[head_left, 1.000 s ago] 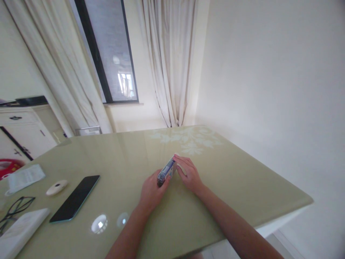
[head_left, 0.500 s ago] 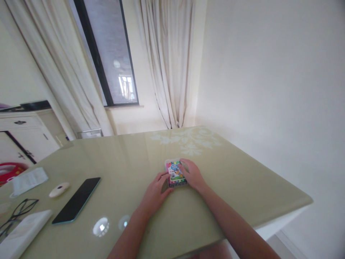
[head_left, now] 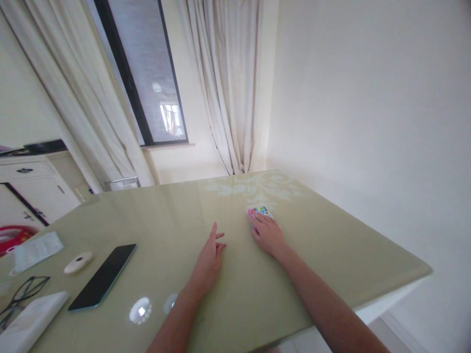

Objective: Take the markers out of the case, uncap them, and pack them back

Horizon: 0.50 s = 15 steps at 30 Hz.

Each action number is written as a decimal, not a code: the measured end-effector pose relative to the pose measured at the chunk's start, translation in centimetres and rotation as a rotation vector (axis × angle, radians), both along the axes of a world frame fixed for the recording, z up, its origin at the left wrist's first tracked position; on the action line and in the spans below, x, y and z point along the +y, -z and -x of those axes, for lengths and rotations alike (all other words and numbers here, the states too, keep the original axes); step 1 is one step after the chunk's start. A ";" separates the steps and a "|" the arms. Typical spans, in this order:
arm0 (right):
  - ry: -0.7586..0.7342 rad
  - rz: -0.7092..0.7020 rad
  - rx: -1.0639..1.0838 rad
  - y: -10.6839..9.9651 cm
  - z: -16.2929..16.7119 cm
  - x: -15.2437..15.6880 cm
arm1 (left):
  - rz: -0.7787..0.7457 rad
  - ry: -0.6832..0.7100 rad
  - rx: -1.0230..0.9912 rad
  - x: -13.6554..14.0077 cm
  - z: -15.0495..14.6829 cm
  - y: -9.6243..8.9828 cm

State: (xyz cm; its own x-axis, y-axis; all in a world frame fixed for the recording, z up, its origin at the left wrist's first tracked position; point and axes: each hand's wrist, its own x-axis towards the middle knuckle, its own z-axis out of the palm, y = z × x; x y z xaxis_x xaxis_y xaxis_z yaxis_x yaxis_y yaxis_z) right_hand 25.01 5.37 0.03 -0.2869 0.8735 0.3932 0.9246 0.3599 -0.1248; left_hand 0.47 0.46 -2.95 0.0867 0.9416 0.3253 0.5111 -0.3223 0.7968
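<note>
A small clear plastic case [head_left: 261,211] with a colourful label and bright sticks inside lies flat on the table, right of centre. My right hand [head_left: 269,235] lies over it, fingers reaching across the top and thumb near its close left side. Most of the case is hidden under that hand. To the left, apart from the case, my left hand [head_left: 209,255] rests on its edge at the tabletop. Its index finger points forward and the other fingers are loosely apart, with nothing in them.
The glossy table [head_left: 176,211] carries a black-screened phone [head_left: 103,278], a white oval item [head_left: 78,263], a face mask [head_left: 38,251], glasses [head_left: 25,294] and a white slab-like object [head_left: 33,318] on the left. A wall [head_left: 368,122] stands along the right.
The case has moved right and away from me under my right hand. My left hand has let go of the case and moved slightly back to the left, its fingers now extended.
</note>
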 end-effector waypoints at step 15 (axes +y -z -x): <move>0.222 -0.165 0.189 0.4 -2.8 2.2 | -0.026 -0.024 0.158 -0.8 -0.3 -1.8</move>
State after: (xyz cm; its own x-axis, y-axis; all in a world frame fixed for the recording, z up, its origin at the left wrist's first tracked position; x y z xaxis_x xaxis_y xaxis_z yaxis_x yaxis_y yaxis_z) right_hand 27.84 7.53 -0.36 -0.0048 0.8268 0.5624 0.9487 0.1816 -0.2589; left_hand 0.81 -0.35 -1.15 0.1161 0.9354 0.3340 0.6374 -0.3280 0.6972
